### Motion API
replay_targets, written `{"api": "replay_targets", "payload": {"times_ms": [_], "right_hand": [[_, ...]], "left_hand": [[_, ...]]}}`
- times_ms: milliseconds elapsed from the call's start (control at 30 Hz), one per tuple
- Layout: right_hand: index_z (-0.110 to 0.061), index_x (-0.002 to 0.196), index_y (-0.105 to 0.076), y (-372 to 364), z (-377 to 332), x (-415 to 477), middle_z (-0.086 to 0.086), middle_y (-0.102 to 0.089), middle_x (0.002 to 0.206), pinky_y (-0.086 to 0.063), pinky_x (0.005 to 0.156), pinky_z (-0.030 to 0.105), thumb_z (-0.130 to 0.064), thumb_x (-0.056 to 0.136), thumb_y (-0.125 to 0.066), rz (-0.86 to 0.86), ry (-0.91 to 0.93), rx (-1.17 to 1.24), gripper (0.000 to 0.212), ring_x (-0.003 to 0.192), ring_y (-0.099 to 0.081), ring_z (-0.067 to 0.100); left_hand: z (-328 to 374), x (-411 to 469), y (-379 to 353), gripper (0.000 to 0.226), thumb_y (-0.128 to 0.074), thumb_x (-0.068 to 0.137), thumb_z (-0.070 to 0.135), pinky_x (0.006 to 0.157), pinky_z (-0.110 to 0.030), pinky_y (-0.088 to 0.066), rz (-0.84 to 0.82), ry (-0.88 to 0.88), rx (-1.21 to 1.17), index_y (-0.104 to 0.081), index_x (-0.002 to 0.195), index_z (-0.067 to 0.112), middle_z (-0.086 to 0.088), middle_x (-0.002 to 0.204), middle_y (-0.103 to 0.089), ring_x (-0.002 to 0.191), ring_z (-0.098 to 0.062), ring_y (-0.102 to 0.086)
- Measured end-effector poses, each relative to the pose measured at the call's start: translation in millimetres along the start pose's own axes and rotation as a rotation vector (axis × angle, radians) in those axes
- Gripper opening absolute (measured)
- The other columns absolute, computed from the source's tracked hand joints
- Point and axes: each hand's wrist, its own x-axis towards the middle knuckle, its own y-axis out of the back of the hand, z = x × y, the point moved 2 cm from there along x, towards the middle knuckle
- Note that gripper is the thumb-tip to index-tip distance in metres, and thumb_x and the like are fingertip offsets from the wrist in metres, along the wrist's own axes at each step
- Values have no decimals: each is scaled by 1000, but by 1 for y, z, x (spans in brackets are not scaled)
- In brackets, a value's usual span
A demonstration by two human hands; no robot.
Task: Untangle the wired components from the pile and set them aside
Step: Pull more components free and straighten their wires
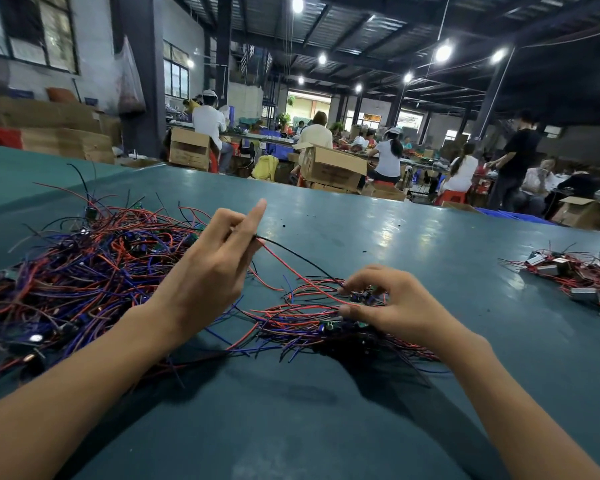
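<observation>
While the left hand (208, 271) hovers above the teal table (361, 230), it pinches the ends of a black and red wire pair (291, 263) between thumb and middle fingers, with the index finger sticking straight up. The wire pair runs taut, down and rightward to the right hand (392, 303). That hand is low on the table, fingers curled down. Thumb and fingertips grip a small component (361, 295) with a green board at the wire pair's other end. The component sits on top of a small bunch (309, 323) of red, blue and black leads, which spreads under and in front of the right hand.

The main pile (66, 282) is a big tangle of red, blue and black wires with small parts mixed in. It lies left of the left hand and reaches the left edge of the view.

A sorted group (575, 275) of wired parts with silver blocks lies far right on the table, well apart from both hands.

Beyond the table edge are cardboard boxes (333, 168), and seated workers (388, 157) at benches under ceiling lamps.
</observation>
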Motion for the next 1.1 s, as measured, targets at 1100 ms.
{"api": "replay_targets", "payload": {"times_ms": [1100], "right_hand": [[-9,86,-82,-46,-63,0,13,-74,76,-52,64,23,-27,73,-81,520,-298,1073,23,69,-68,17]], "left_hand": [[21,-19,-26,21,-70,92,0,67,-21,-54,-70,356,-407,-64,108,13,13,82,-68,72,0,-70]]}}
